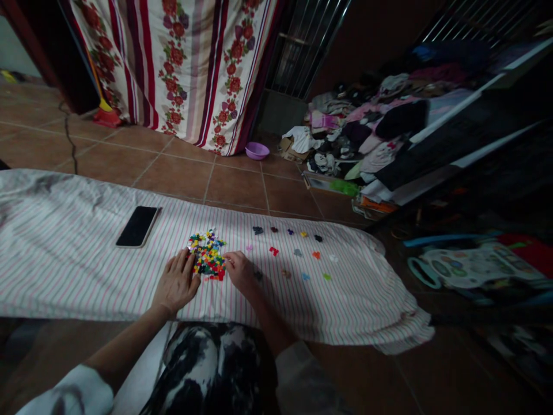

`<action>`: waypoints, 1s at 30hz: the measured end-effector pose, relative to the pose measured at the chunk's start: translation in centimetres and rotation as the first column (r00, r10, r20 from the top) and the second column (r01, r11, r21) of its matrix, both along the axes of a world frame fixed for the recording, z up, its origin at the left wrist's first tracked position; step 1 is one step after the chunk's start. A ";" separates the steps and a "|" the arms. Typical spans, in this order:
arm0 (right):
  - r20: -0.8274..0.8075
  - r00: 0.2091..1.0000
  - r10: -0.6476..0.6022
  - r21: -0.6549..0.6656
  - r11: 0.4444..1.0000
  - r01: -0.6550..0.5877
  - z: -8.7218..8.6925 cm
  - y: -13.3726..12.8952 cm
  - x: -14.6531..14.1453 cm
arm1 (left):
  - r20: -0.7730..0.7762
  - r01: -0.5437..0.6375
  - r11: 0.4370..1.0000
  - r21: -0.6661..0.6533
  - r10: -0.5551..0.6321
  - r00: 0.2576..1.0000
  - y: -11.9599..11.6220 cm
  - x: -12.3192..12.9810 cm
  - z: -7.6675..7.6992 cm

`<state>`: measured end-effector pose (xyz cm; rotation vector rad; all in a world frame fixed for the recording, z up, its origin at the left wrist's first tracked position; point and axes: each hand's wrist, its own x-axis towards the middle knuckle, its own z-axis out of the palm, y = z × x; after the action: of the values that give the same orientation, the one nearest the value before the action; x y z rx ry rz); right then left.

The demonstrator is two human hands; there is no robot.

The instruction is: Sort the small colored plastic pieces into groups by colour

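Observation:
A pile of small multicoloured plastic pieces (207, 253) lies on the striped cloth (86, 282) in front of me. My left hand (176, 282) rests flat along the pile's left edge, fingers stretched out. At the right edge, my right hand (240, 271) has its fingers curled into a pinch; whatever is between the fingertips is too small to make out. Farther right, little single-colour clusters stand in rough rows, among them a red cluster (273, 251), an orange cluster (316, 255), a yellow cluster (303, 234) and a lime green cluster (327, 276). A dark cluster (258, 275) sits right beside my right hand.
A phone (137, 227) lies on the cloth to the left of the pile. Beyond the cloth, a purple basin (257, 151) stands on the tiled floor by a floral curtain (194, 69). Heaped clothes (367, 127) fill the back right, and a broom (106, 115) leans at the left.

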<state>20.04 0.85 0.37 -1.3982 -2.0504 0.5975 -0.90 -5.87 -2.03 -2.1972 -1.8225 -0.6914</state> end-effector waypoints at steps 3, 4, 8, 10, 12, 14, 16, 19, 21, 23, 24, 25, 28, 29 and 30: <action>0.063 0.998 -0.006 -0.002 1.000 0.006 0.0 0.2 -0.4 | 0.001 -0.009 1.000 -0.004 0.009 1.000 0.0 0.1 0.1; 0.077 0.997 -0.003 -0.003 1.000 0.003 0.1 0.2 -0.5 | 0.004 -0.011 1.000 -0.008 0.011 1.000 0.0 0.1 0.1; 0.104 0.995 0.012 -0.019 1.000 -0.010 0.2 0.3 -0.9 | 0.013 -0.014 1.000 -0.024 0.014 1.000 0.0 0.2 0.2; 0.101 0.995 0.016 -0.028 1.000 -0.013 0.2 0.4 -1.0 | 0.009 -0.014 1.000 -0.023 0.014 1.000 0.1 0.2 0.1; 0.096 0.995 0.020 -0.032 0.999 -0.017 0.2 0.4 -1.1 | 0.006 -0.014 1.000 -0.019 0.014 1.000 0.1 0.1 0.1; 0.095 0.995 0.021 -0.024 1.000 -0.018 0.2 0.3 -1.1 | 0.002 -0.011 1.000 -0.020 0.011 1.000 0.1 0.1 0.1; 0.099 0.995 0.015 -0.011 1.000 -0.014 0.3 0.3 -1.2 | 0.000 -0.012 1.000 -0.025 0.012 1.000 0.1 0.1 0.1; 0.114 0.993 0.013 -0.004 1.000 -0.012 0.4 0.3 -1.2 | 0.014 -0.014 1.000 -0.023 0.014 1.000 0.1 0.1 0.2; 0.121 0.992 0.025 -0.011 1.000 -0.023 0.5 0.3 -1.2 | 0.030 -0.015 1.000 -0.018 0.016 0.999 0.1 0.1 0.1; 0.123 0.992 0.034 -0.017 0.999 -0.032 0.6 0.3 -1.2 | 0.037 -0.018 1.000 -0.014 0.018 0.999 0.1 0.2 0.1; 0.124 0.992 0.035 -0.017 0.999 -0.033 0.5 0.3 -1.2 | 0.036 -0.021 1.000 -0.014 0.021 0.999 0.1 0.2 0.1; 0.124 0.992 0.033 -0.016 0.999 -0.031 0.5 0.3 -1.2 | 0.035 -0.023 1.000 -0.015 0.024 0.999 0.1 0.2 0.1; 0.128 0.991 0.029 -0.007 1.000 -0.029 0.1 0.4 -1.1 | 0.035 -0.026 0.999 -0.022 0.026 0.999 0.1 0.2 0.2; 0.129 0.991 0.032 -0.001 0.999 -0.032 0.0 0.5 -1.1 | 0.035 -0.024 0.999 -0.022 0.025 0.999 0.1 0.2 0.2; 0.129 0.991 0.037 0.005 0.999 -0.038 -0.1 0.6 -1.0 | 0.036 -0.022 1.000 -0.021 0.023 0.999 0.1 0.2 0.2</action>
<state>19.03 1.41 0.23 -1.4300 -2.1822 0.5270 -0.71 -5.82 -1.78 -2.1873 -1.8768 -0.7158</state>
